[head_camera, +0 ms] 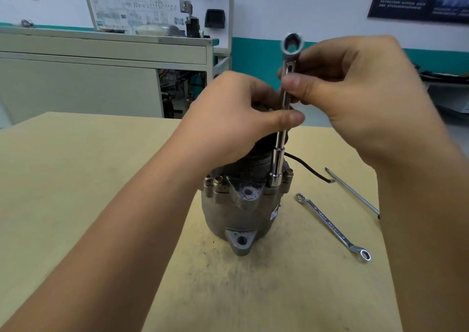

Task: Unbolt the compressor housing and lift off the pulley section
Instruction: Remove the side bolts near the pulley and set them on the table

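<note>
A grey metal compressor [241, 212] stands upright on the wooden table [76, 179], pulley end up. Its dark pulley section [264, 143] is mostly hidden under my left hand [233, 121], whose fingers curl over it. A chrome socket wrench [281, 118] stands nearly upright, its socket end set on a bolt at the housing flange's right side. My right hand [360, 95] pinches the wrench's upper shaft between thumb and fingers. Two more bolt heads [218, 180] show on the flange's left edge.
A double-ended ring spanner [332, 226] lies on the table right of the compressor. A thin metal rod [352, 192] lies further right, near the table edge. A black wire [309, 169] trails from the compressor. Grey cabinets and a wall chart stand behind.
</note>
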Tool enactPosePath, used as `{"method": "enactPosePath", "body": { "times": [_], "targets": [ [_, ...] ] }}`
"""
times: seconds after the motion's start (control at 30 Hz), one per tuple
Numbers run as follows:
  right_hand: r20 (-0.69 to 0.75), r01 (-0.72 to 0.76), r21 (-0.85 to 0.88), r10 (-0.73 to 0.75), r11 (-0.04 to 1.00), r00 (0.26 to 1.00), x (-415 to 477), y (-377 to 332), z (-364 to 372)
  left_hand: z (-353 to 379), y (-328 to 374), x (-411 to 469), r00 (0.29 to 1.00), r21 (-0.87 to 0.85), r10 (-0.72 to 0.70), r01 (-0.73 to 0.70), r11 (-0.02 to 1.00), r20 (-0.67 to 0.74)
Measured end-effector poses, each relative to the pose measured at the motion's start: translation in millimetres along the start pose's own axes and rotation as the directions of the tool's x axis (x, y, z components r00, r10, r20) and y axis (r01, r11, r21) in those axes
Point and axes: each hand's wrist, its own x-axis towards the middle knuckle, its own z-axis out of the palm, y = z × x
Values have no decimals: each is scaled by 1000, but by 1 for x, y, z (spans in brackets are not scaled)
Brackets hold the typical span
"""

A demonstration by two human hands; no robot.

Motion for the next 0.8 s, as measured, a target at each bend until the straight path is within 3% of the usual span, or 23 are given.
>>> {"method": "enactPosePath", "body": {
  "times": [0.17,0.3,0.57,0.67,0.8],
  "targets": [
    [86,-5,100,-4,995,996,0,-1,-2,-5,-5,1,998,-25,23,-22,999,52],
    [21,-26,65,25,998,999,2,4,0,1,-4,0,1000,-20,-12,11,1000,-22],
    [59,-161,398,150,903,987,3,9,1,8,3,-3,987,-47,-44,37,998,-153],
    [81,-202,325,185,924,979,3,8,-4,12,5,-4,982,-57,-44,34,998,-185],
    [-97,-79,-4,78,997,992,1,6,2,16,7,-5,973,-65,-43,29,997,-225]
  ]
}}
